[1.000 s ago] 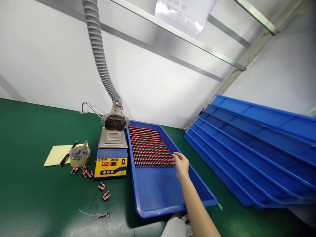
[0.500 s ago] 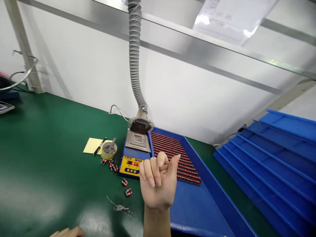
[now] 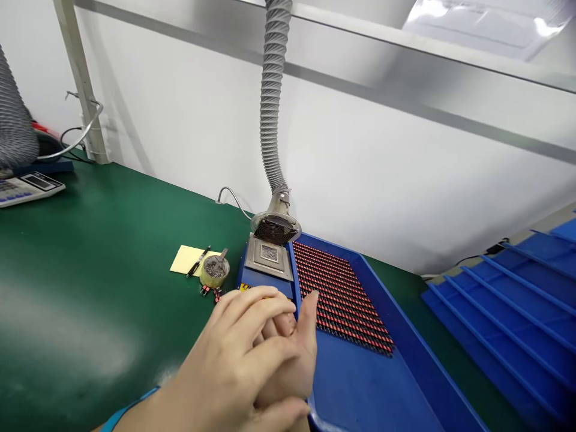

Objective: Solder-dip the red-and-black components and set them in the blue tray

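Note:
My left hand point(image 3: 229, 366), palm turned down and a blue band point(image 3: 128, 411) at its wrist, lies across my right hand point(image 3: 303, 354). Its fingers wrap over the right palm. The right hand faces palm up with fingers curled and thumb sticking up; the left hand hides much of it, and I see nothing held in it. Just beyond the hands is a solder pot point(image 3: 270, 275) with a square metal-filled well; its yellow front panel is mostly covered by my fingers. To its right, a blue tray point(image 3: 369, 384) holds rows of small red and black parts point(image 3: 342, 294).
A fume hose point(image 3: 272, 102) hangs over the pot. Left of it stand a tub point(image 3: 215, 273) of grey scrap with a spatula, a yellow notepad point(image 3: 183, 259), a pen point(image 3: 198, 262) and a few loose parts point(image 3: 211, 292). Blue trays point(image 3: 508, 324) stack at right; a calculator point(image 3: 33, 187) sits far left.
My left hand has come up from the bottom edge and closed over my right hand. The view has turned left, so the calculator and a second hose show more.

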Available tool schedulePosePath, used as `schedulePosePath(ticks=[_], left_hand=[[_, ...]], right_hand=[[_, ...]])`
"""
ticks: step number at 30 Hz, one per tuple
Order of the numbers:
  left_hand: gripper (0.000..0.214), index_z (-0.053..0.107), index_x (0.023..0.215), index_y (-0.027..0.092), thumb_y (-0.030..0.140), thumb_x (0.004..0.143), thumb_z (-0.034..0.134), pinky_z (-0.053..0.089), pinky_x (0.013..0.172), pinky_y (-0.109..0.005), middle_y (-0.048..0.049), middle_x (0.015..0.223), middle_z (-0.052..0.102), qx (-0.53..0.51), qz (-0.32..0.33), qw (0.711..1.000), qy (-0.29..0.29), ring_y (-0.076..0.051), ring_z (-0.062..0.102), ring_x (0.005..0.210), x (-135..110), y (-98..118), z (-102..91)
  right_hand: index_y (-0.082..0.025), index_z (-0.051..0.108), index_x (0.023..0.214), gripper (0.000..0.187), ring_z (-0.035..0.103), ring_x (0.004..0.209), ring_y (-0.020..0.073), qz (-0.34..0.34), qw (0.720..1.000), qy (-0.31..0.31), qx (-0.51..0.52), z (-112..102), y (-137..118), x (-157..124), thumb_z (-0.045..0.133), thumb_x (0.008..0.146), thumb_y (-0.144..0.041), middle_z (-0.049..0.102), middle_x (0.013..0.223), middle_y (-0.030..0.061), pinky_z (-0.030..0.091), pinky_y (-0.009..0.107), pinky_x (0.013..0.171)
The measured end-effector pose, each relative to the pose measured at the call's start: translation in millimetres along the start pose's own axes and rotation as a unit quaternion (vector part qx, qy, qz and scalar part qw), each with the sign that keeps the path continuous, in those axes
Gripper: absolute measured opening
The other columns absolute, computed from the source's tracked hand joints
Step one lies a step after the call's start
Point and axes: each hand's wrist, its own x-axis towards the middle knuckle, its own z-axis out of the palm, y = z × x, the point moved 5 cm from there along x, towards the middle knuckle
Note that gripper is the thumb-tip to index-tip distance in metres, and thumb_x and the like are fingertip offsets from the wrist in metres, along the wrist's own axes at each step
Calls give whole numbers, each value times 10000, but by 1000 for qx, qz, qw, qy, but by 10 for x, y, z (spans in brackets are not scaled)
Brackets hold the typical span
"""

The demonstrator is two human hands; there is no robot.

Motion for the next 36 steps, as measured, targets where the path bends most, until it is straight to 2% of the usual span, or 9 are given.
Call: schedulePosePath(ticks=[4, 8, 12, 15, 18, 22, 28, 33, 36], left_hand=[[95, 605, 866, 213, 230, 773, 612, 430, 967, -391, -60, 1174, 650, -18, -13, 999, 36, -249, 516, 1207, -22, -15, 163], [113, 610, 856, 216, 185, 749, 593, 448, 980, -374, -47, 1164, 663, -42, -20, 997, 56, -240, 519, 1215, -40, -54, 222], [145, 630, 841, 231, 213, 701, 661, 449, 1004, -381, -44, 1192, 656, -68, -33, 995, 58, -250, 507, 1240, -80, -118, 263], [152, 635, 800, 240, 195, 663, 685, 446, 1012, -397, -32, 1224, 648, -96, -39, 992, 70, -252, 505, 1241, -103, -145, 302], [130, 625, 762, 241, 154, 665, 633, 441, 1013, -386, -11, 1239, 637, -109, -41, 988, 103, -237, 503, 1240, -112, -129, 321], [128, 634, 761, 246, 163, 674, 592, 427, 1026, -354, 16, 1263, 612, -67, -54, 987, 134, -222, 484, 1258, -140, -76, 363], [65, 625, 754, 246, 224, 730, 568, 405, 1038, -429, -16, 1226, 612, -40, -72, 979, 189, -260, 500, 1220, -246, -56, 435], [87, 599, 779, 257, 226, 722, 657, 430, 995, -442, -4, 1243, 592, -34, -64, 986, 153, -267, 455, 1248, -271, -56, 461], [76, 582, 729, 248, 243, 739, 658, 441, 979, -434, -1, 1216, 612, -38, -65, 980, 182, -268, 477, 1238, -287, -69, 454]], right_hand=[[-216, 321, 493, 613, 357, 439, 84, 13, 985, 70, 156, -111, 7, 5, 789, 585, -601, 299, 484, -97, 436, 221, 507], [-209, 385, 493, 567, 333, 434, 72, 2, 977, 111, 181, -252, 26, 16, 809, 577, -575, 343, 492, -97, 422, 203, 504], [-214, 411, 505, 551, 148, 415, 73, -23, 988, 73, 133, -270, 11, 48, 739, 631, -638, 278, 466, -100, 260, 199, 407], [-213, 376, 500, 575, 84, 417, 79, -36, 993, 19, 115, -229, -10, 66, 663, 696, -670, 215, 439, -101, 175, 203, 405], [-213, 359, 510, 591, 101, 421, 86, -29, 992, -6, 119, -213, -17, 65, 588, 737, -708, 210, 447, -92, 156, 205, 418], [-218, 355, 524, 589, 76, 436, 91, -31, 993, -2, 111, -198, -45, 59, 604, 716, -715, 209, 464, -89, 131, 215, 410], [-206, 256, 531, 628, 92, 423, 89, -66, 992, -7, 109, -123, -77, 68, 589, 736, -697, 161, 453, -87, 124, 236, 430], [-204, 233, 534, 634, 117, 419, 90, -60, 990, -19, 128, -117, -67, 58, 579, 750, -689, 176, 462, -84, 122, 236, 439], [-200, 236, 529, 638, 125, 425, 88, -56, 989, -26, 131, -107, -68, 55, 607, 737, -675, 185, 468, -84, 136, 231, 452]])
